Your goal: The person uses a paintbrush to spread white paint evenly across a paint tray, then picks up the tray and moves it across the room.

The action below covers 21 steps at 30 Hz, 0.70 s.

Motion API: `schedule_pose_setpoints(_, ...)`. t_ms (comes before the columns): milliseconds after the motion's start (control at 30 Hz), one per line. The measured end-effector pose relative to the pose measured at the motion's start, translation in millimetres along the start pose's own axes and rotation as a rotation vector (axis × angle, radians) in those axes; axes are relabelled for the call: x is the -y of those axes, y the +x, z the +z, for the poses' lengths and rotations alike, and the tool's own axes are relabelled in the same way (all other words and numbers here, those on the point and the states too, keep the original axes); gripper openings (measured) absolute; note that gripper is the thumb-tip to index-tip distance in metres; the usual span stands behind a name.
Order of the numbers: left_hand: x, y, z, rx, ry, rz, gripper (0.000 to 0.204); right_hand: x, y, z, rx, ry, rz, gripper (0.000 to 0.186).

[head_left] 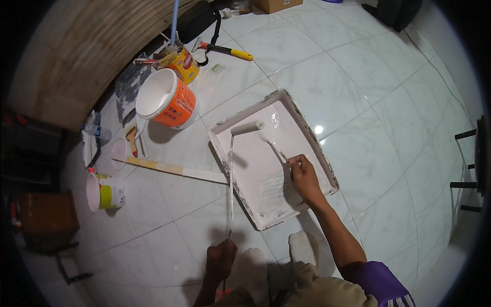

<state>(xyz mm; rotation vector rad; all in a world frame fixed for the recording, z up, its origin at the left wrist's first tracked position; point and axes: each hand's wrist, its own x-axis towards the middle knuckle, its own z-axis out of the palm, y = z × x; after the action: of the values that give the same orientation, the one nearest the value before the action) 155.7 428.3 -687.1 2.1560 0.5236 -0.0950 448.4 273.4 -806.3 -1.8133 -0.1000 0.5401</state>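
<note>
A paint roller (247, 127) with a long thin metal rod rises from my left hand (221, 260), whose fingers are wrapped round it. Its paint-coated sleeve is over the far half of a rectangular paint tray (321, 149). Pale pinkish-white paint (250, 163) covers much of the tray's floor, with ridges showing at the near end. My right hand (304, 179) reaches above the tray's right side and pinches a slim, paint-coated tool (276, 149). That tool points toward the roller sleeve; its exact kind is unclear. A flat wooden stick (174, 169) meets the tray's left edge.
Left of the tray stand an orange-and-white paint bucket (180, 105), a yellow can (185, 65) holding tools, and a small green-and-white tub (106, 192). A yellow-handled scraper (225, 50) and a brush (132, 140) lie nearby. Chair legs (464, 185) stick out at far right.
</note>
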Motion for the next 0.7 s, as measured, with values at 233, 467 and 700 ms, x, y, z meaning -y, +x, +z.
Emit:
schedule_pose_setpoints(233, -10, -1, -3, 0.014, -0.163, -0.187, 0.022, 7, -2, -6, 0.116, 0.113, 0.045, 0.017)
schedule_pose_setpoints(467, -5, -3, -1, -0.012, -0.206, -0.218, 0.031, 12, 0, -4, 0.016, 0.108, 0.085, 0.019)
schedule_pose_setpoints(700, -5, 1, -2, 0.006, -0.153, -0.115, 0.026, 14, -2, -6, 0.049, 0.259, 0.16, 0.015)
